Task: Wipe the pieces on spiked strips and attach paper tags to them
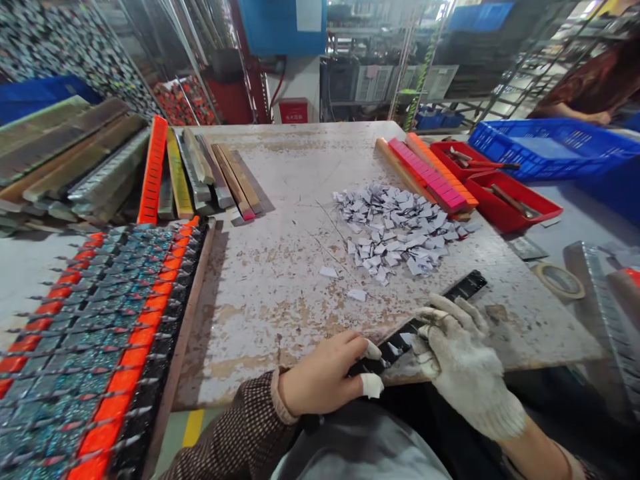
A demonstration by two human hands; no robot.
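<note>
A narrow black slotted bar (pixel 465 285) lies slantwise near the front edge of the worktable. My left hand (pixel 330 373), bare with white tape on the fingertips, closes its thumb and fingers round the near end of that bar. Over the bar's middle lies my right hand (pixel 463 360) in a white knitted glove, its fingers bent down onto it. White paper slips (pixel 395 349) sit on the bar between the two hands, one of them touching the gloved fingertips. Beyond the bar spreads a heap of small white paper pieces (pixel 395 230), with two loose slips (pixel 357 294) nearer me.
On the left, a rack of orange and black bars (pixel 115 347) holds rows of thin pointed pieces. Bars are stacked (pixel 65 160) behind it. Pink and orange bars (pixel 430 175), red trays (pixel 515 200), a blue crate (pixel 555 147) and a tape roll (pixel 559 280) stand right. A person (pixel 593 87) is at far right.
</note>
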